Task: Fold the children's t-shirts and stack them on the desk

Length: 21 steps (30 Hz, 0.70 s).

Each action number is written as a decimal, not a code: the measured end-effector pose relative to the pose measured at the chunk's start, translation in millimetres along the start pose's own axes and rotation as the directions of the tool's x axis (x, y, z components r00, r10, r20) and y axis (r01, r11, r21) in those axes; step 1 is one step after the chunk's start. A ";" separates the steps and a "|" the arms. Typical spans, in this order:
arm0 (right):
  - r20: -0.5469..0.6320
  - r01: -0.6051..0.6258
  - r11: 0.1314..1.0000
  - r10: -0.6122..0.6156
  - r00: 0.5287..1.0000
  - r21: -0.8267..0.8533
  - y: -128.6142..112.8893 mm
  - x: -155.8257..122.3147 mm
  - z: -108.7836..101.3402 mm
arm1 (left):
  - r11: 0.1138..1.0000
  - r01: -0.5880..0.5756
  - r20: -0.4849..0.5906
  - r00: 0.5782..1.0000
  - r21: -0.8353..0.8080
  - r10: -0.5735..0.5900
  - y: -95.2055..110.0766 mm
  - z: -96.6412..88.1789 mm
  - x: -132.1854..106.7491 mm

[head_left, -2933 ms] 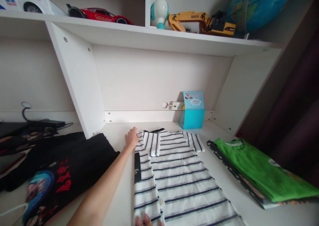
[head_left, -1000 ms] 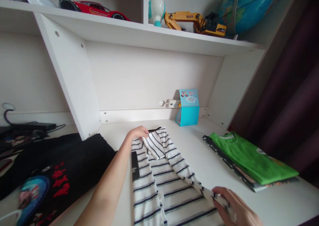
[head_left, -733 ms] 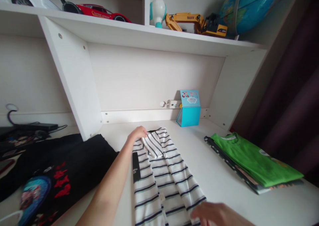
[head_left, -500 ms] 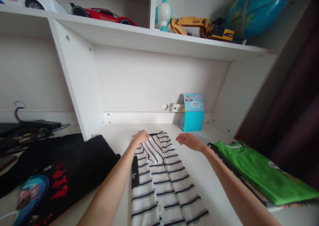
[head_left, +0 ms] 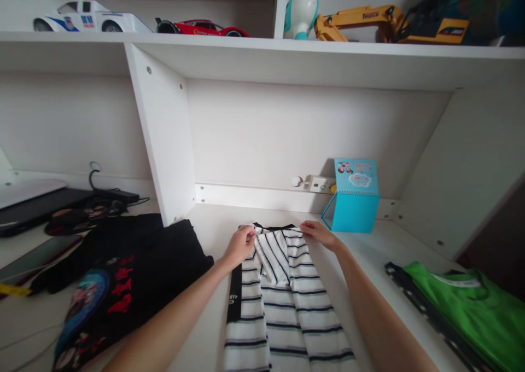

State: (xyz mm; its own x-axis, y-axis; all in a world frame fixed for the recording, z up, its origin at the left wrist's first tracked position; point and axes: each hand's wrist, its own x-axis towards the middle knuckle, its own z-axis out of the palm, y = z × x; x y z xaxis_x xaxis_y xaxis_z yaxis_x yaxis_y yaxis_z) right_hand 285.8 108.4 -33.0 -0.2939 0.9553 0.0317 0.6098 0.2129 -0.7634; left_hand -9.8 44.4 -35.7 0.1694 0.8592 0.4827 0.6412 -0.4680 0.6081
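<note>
A white shirt with dark stripes [head_left: 283, 317] lies face down on the white desk, its sides and one sleeve folded inward. My left hand [head_left: 243, 244] pinches the shirt's far left corner beside the dark neckline. At the far right corner, my right hand [head_left: 318, 233] has its fingers closed on the fabric. A black strip with white lettering [head_left: 235, 295] runs along the shirt's left edge. The near end of the shirt passes out of the bottom of the view.
A black T-shirt with red print [head_left: 159, 273] lies to the left, near a laptop [head_left: 45, 202] and cables. Folded clothes with a green shirt [head_left: 471, 306] on top are at right. A blue desk calendar [head_left: 356, 210] stands behind, below a shelf [head_left: 262, 46] of toys.
My right hand has come down from above the desk onto the shirt's far right corner and closed on it. My left hand stays at the left corner. The camera view has shifted.
</note>
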 end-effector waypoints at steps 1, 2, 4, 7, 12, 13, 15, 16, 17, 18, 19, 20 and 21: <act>-0.010 -0.014 1.000 0.014 1.000 -0.024 1.1 1.2 0.1 | 0.999 0.009 -0.017 1.000 -0.040 -0.010 -3.8 -0.6 -0.8; -0.023 -0.029 0.998 0.028 0.999 -0.052 1.6 2.7 0.6 | 0.997 0.021 -0.026 0.999 -0.070 -0.023 -6.6 -0.7 -1.0; -0.059 -0.061 0.991 0.055 0.997 -0.117 0.9 6.8 2.6 | 0.996 0.029 -0.010 1.000 -0.085 -0.029 -9.0 -0.3 -0.3; -0.138 -0.114 0.966 0.084 0.987 -0.232 -3.2 15.3 6.2 | 0.998 -0.006 0.062 0.998 -0.055 0.010 -6.4 -0.3 0.4; -0.298 -0.254 0.886 0.140 0.944 -0.388 -11.1 24.7 16.6 | 1.000 -0.006 0.094 0.996 -0.003 0.006 -0.7 -1.3 -2.5; -0.320 -0.281 0.868 0.152 0.935 -0.409 -12.1 24.7 19.5 | 1.000 -0.007 0.092 0.996 0.010 0.006 -0.7 -1.1 -3.0; -0.360 -0.328 0.835 0.171 0.917 -0.441 -13.9 23.2 25.8 | 0.999 -0.016 0.091 0.996 0.029 0.014 -1.4 -0.2 -3.1; -0.379 -0.348 0.821 0.176 0.908 -0.453 -14.7 22.1 28.8 | 0.999 -0.021 0.090 0.996 0.032 0.018 -1.8 0.3 -2.9; -0.399 -0.365 0.808 0.178 0.899 -0.463 -15.6 21.0 31.4 | 0.999 -0.025 0.088 0.996 0.029 0.022 -2.3 0.8 -2.5; -0.420 -0.378 0.798 0.174 0.891 -0.469 -16.6 19.9 33.6 | 0.999 -0.029 0.084 0.996 0.021 0.027 -2.5 1.3 -1.9; -0.440 -0.385 0.792 0.165 0.882 -0.474 -17.6 18.9 35.2 | 0.999 -0.034 0.079 0.996 0.009 0.033 -2.6 1.6 -1.4; -0.460 -0.387 0.790 0.151 0.875 -0.477 -18.7 17.8 36.0 | 0.999 -0.042 0.074 0.996 -0.005 0.042 -2.6 1.9 -0.9; -0.480 -0.384 0.790 0.131 0.867 -0.478 -19.9 16.8 36.1 | 0.999 -0.049 0.072 0.996 -0.021 0.050 -2.4 2.0 -0.5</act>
State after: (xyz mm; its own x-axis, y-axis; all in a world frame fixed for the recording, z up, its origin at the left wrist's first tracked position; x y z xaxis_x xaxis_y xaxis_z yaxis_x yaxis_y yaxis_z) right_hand 242.2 112.8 -40.6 0.1784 0.9548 0.2376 0.9463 -0.1003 -0.3074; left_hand -9.9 45.4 -38.6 0.2546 0.8474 0.4660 0.6166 -0.5135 0.5968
